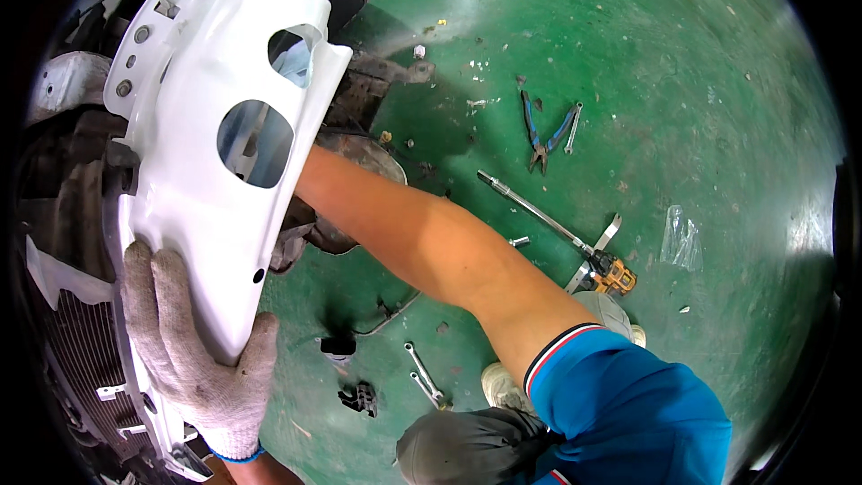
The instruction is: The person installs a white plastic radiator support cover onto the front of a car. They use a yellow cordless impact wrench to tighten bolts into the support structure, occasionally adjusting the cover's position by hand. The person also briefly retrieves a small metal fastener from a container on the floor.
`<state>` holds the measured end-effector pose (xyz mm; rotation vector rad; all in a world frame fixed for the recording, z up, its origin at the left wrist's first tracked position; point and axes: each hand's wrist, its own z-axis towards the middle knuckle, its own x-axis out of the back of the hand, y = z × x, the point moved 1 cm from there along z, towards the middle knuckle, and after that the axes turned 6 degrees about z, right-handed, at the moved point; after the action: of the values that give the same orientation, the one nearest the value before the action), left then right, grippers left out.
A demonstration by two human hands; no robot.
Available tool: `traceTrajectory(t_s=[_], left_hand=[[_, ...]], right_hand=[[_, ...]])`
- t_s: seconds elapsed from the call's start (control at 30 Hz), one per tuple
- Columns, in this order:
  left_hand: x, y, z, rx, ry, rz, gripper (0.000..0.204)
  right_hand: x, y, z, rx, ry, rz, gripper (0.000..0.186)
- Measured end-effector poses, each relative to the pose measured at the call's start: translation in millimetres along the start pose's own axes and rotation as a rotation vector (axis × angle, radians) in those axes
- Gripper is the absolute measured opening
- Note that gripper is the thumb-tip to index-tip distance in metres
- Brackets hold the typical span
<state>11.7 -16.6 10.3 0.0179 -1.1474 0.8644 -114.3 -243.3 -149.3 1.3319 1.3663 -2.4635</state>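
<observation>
My left hand, in a grey knit glove, lies on the lower part of a white metal car panel, fingers stretched out and thumb apart. The panel has oval cutouts and bolt holes and spans the left side. My bare right forearm reaches behind the panel's right edge, where the right hand is hidden. Behind and below the panel are dark vehicle parts and a finned radiator.
On the green floor lie blue-handled pliers, wrenches, a yellow power tool with a long extension, black fittings and a clear bag. My knee and shoes are at lower centre.
</observation>
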Motion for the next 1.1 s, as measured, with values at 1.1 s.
traceTrajectory(t_s=[1.1], left_hand=[[2.2,0.1,-0.3,0.005,-0.021,-0.002,0.088]], right_hand=[[-1.6,0.8,-17.9,-0.055,0.096,0.073,0.030]])
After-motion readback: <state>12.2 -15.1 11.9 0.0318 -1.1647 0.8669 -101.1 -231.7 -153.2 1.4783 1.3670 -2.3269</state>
